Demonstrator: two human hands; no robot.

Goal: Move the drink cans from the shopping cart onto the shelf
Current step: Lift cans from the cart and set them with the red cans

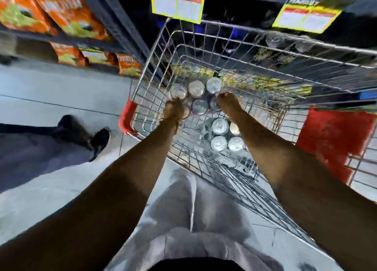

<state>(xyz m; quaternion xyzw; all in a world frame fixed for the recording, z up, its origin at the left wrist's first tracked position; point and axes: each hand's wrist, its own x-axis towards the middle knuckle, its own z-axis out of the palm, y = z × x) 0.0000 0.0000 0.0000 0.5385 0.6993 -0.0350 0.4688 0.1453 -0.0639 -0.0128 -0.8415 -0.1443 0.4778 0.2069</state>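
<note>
— Silver can tops crowd the far end of the shopping cart (155, 52); why do both arms reach so deep?

— The drink cans (196, 88) stand upright on the wire floor, packed rim to rim, so they can only be taken from above. A second cluster of cans (219, 126) sits nearer the person, under the right forearm.

— What is the left hand (173, 110) doing?

— It is curled down over a can at the near-left edge of the far group, fingers closed round the top. The can beneath is mostly hidden, so I judge it gripped, not just touched.

— And the right hand (226, 100)?

— Its fingertips rest on the cans at the right side of that group. Blur hides whether they have closed on one; I cannot tell.

— Where do they go?

— Onto the dark shelf (285, 46) just beyond the cart, under the yellow price tags (177, 3), where similar cans already stand. Nothing is lifted yet.
</note>
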